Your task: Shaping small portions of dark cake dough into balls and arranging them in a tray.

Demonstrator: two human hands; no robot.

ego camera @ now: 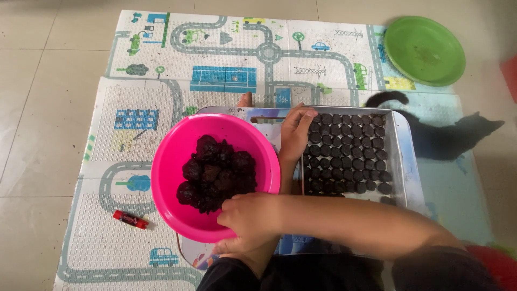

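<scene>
Setting: seated on a road-print play mat (161, 108) spread over a tiled floor, seen from above.
Right hand (250, 215): crossed over to the left and clenched on the near rim of the pink bowl (172, 161).
Left hand (296, 132): laid on the left end of the metal tray (401, 156), fingers bent beside the first row (pinching a piece or merely resting, impossible to tell).
In the bowl: a heap of dark, sticky-looking lumps (215, 172), piled near the middle.
On the tray: small dark discs (347, 153) in close rows, touching or nearly so, filling most of the surface.
Nearby: a green plate (425, 51) well apart at top right; a black cat (452, 134) just beside the tray's right edge; a red crayon-like stick (129, 219) left of the bowl.
Risk, bowl: likely to tip toward the lap if pulled by that one rim.
Risk, rows: easily smudged by the crossed forearms passing over.
Risk, cat: close enough to step in.
</scene>
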